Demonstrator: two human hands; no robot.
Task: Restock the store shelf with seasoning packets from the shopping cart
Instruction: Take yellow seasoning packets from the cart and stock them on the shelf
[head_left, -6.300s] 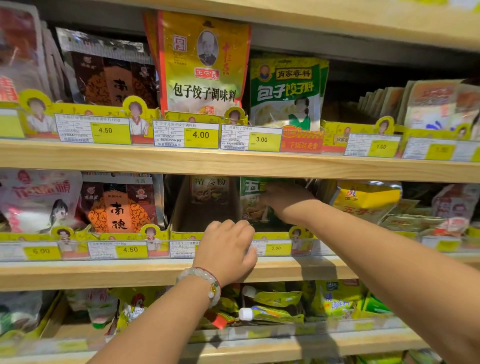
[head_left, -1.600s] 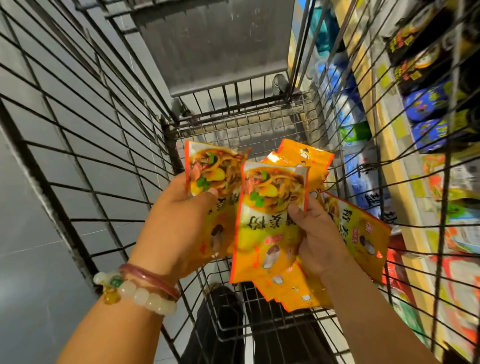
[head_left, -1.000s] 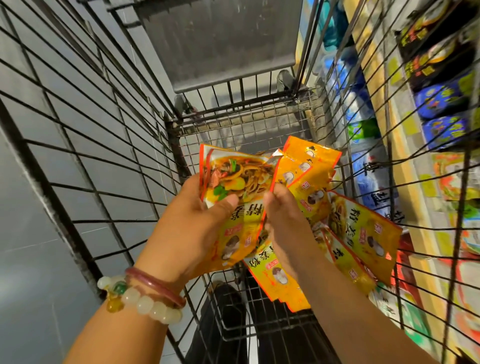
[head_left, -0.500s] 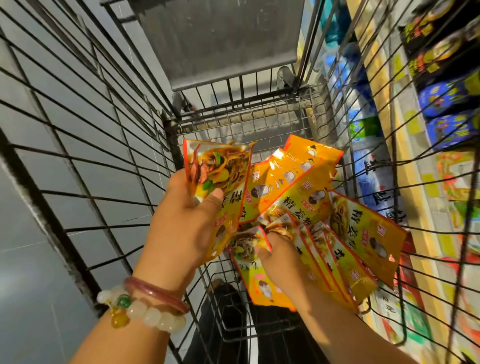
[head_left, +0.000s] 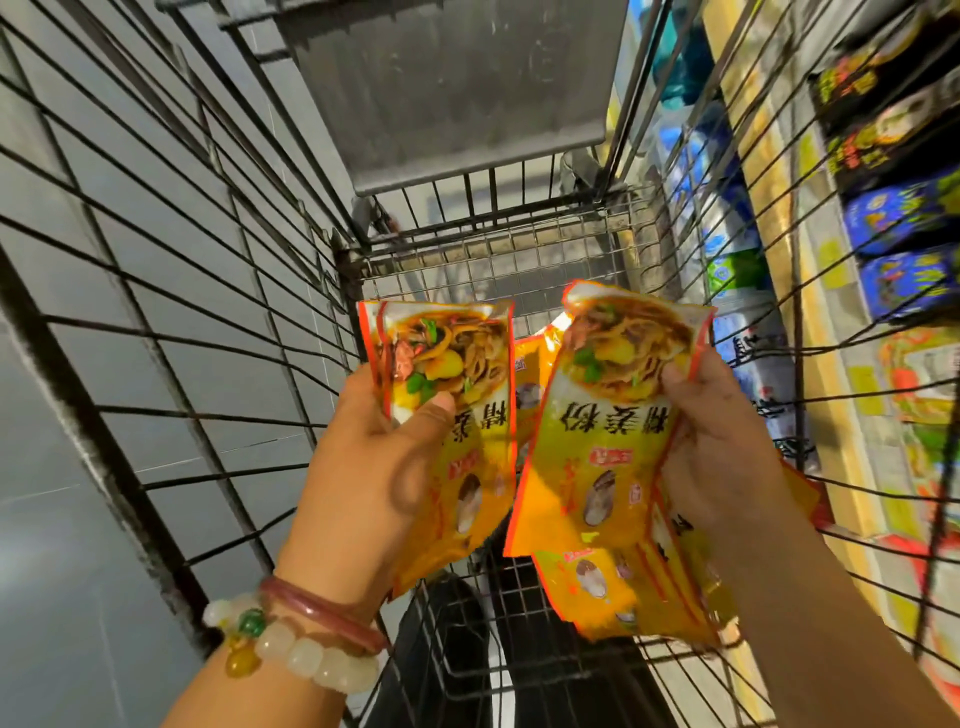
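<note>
I look down into a wire shopping cart (head_left: 493, 244). My left hand (head_left: 374, 467) grips a small stack of orange-yellow seasoning packets (head_left: 457, 374), thumb across the printed noodle picture. My right hand (head_left: 722, 457) holds a fanned bunch of the same seasoning packets (head_left: 597, 441), fingers curled over the right edge of the front one. Both bunches are upright, side by side above the cart's bottom. One more packet (head_left: 530, 364) shows between them, lower in the cart.
The store shelf (head_left: 769, 234) runs along the right, outside the cart's wire side, stocked with blue, black and green packages (head_left: 904, 218). A grey flap (head_left: 452, 88) closes the cart's far end. Grey floor tiles (head_left: 78, 493) lie to the left.
My right hand has lifted its bunch and turned the front packet face up. The left hand's stack has stayed in place. Earlier still, both hands were at the shelf.
</note>
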